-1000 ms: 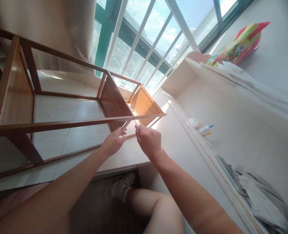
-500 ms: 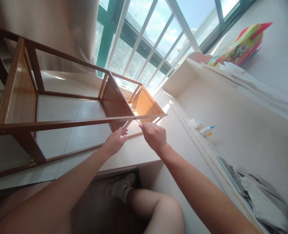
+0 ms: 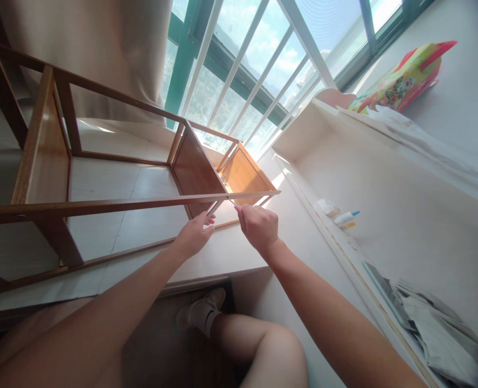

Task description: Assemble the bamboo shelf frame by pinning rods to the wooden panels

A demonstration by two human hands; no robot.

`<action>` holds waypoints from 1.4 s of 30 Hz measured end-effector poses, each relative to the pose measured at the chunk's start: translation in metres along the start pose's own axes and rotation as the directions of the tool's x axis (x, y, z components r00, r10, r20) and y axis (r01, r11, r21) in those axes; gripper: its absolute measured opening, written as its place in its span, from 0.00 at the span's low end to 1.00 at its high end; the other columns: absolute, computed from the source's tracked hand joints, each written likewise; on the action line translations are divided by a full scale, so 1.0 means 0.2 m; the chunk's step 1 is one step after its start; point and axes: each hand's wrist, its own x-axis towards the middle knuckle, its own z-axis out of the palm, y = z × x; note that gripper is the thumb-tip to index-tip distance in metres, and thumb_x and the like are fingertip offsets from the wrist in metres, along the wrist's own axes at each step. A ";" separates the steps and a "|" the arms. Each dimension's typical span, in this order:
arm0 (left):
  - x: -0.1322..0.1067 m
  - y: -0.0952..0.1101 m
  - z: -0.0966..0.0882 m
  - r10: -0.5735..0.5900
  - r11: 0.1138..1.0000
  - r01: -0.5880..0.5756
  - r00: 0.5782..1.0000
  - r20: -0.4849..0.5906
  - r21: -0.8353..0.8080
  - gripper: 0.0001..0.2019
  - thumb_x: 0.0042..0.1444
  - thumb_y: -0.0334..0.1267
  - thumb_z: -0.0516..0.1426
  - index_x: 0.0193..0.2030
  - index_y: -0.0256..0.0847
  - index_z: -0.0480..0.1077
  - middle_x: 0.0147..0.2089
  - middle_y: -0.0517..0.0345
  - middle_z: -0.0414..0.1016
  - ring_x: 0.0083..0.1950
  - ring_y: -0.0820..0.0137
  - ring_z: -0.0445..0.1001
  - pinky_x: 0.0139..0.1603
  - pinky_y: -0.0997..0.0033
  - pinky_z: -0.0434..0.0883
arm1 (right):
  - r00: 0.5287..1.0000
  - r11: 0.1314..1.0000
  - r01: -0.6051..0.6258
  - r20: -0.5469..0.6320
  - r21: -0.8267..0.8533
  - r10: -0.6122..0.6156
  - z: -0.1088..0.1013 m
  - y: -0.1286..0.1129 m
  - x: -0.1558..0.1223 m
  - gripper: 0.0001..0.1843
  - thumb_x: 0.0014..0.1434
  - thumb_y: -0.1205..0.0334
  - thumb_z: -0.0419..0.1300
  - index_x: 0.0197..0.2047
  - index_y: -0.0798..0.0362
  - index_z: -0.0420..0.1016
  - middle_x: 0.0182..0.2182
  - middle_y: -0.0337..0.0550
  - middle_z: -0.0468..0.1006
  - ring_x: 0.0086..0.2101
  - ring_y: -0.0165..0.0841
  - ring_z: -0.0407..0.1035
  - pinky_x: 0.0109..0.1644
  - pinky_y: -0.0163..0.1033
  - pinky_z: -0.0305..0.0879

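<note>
A brown wooden shelf rack (image 3: 141, 202) lies on its side on a pale ledge. My left hand (image 3: 194, 234) is closed around a short crossbar (image 3: 213, 209) of the rack, below its near long rail. Just right of it, my right hand (image 3: 260, 223) makes a fist around a thin metal tool (image 3: 231, 201). Only the slim shaft shows, pointing up and left to the rail near the middle shelf panel (image 3: 198, 161). The handle is hidden in my fist, so I cannot tell its exact kind. The tip meets or nearly meets the rail.
A barred window (image 3: 250, 70) and a curtain (image 3: 113, 54) are behind the rack. To the right, a white shelf unit (image 3: 368, 161) carries a colourful bag (image 3: 404, 78), small tubes (image 3: 344, 217) and grey cloth (image 3: 436, 323). My bent leg (image 3: 263, 339) is below the ledge.
The whole view has shifted slightly, with the rack appearing a little further right. Both hands keep their grips at the same spot on the rack.
</note>
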 end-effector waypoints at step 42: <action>0.01 -0.02 0.01 0.026 1.000 -0.025 1.000 -0.009 0.011 0.15 0.57 0.38 0.51 0.50 0.41 0.68 0.50 0.51 0.77 0.52 0.61 0.76 0.54 0.61 0.71 | 0.235 -0.874 -0.353 0.936 0.333 0.262 -0.15 -0.35 0.14 0.22 0.70 0.54 0.47 0.24 0.50 0.55 0.10 0.27 0.53 0.12 0.24 0.44 0.17 0.31 0.38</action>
